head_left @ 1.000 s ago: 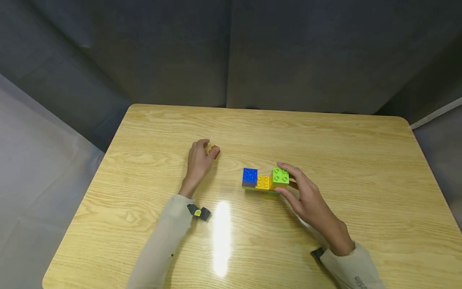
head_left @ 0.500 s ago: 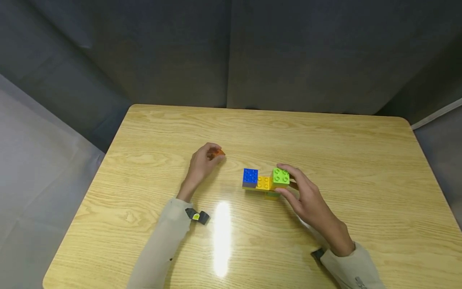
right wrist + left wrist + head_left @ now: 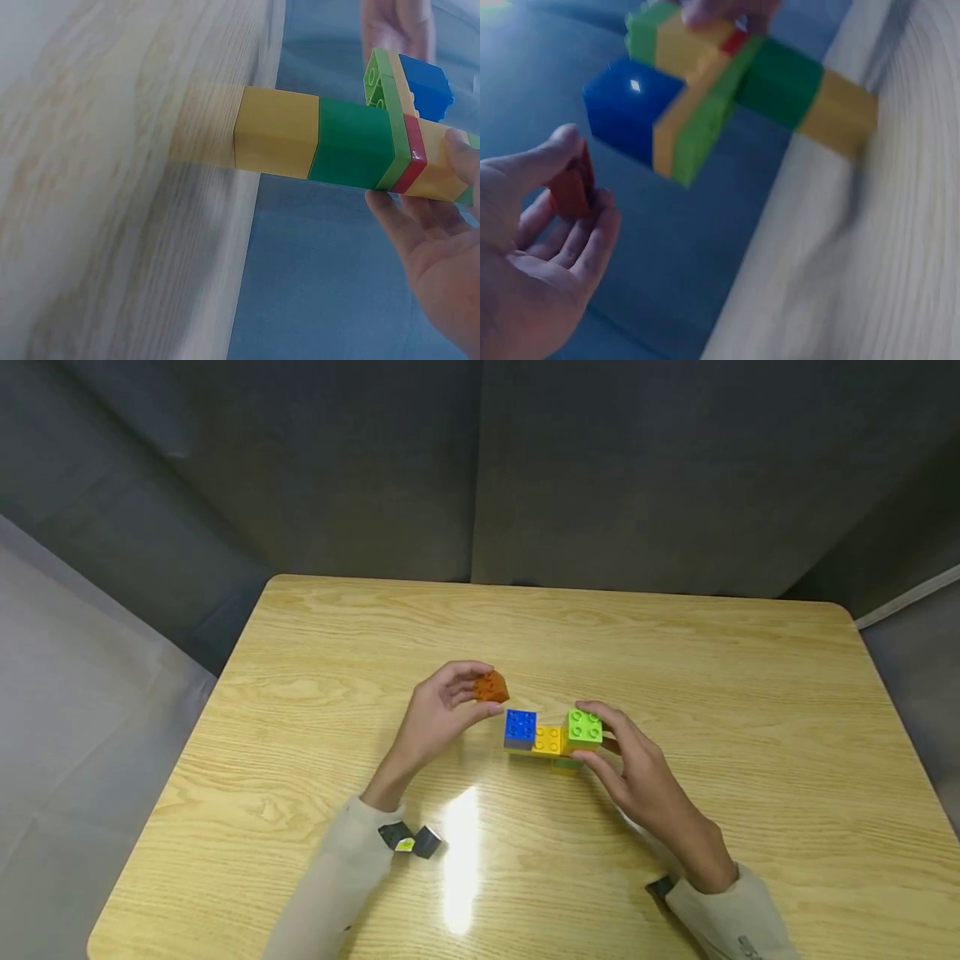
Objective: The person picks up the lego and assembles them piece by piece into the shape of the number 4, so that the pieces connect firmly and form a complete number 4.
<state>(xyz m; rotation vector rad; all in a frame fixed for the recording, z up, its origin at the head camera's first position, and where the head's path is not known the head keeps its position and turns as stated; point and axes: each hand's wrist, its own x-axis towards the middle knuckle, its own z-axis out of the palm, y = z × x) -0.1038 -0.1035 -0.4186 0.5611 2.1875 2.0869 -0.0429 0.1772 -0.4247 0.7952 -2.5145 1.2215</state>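
The left hand (image 3: 438,714) pinches a small orange brick (image 3: 491,686) between its thumb and fingers. A second ago this hand was low on the tabletop (image 3: 315,635), farther to the left, closing on the brick there. Now the hand is lifted and has moved right, and the orange brick is up in the air, just to the left of the blue brick (image 3: 520,725) and a little farther away. It does not touch the blue brick.

The right hand (image 3: 637,768) has not moved. Its fingers and thumb curl round the right side of the block stack (image 3: 551,739), near the green brick (image 3: 583,725) on top. In the right wrist view the stack (image 3: 360,142) is a tall post of yellow and green bricks standing on the tabletop, with a thin red piece (image 3: 411,161) near the top.

In the left wrist view the orange brick (image 3: 574,184) sits at the fingertips, close to the blue brick (image 3: 626,112).

So the picking up looks done. It seems the brick is being carried to the stack, while the right hand keeps the stack from falling.
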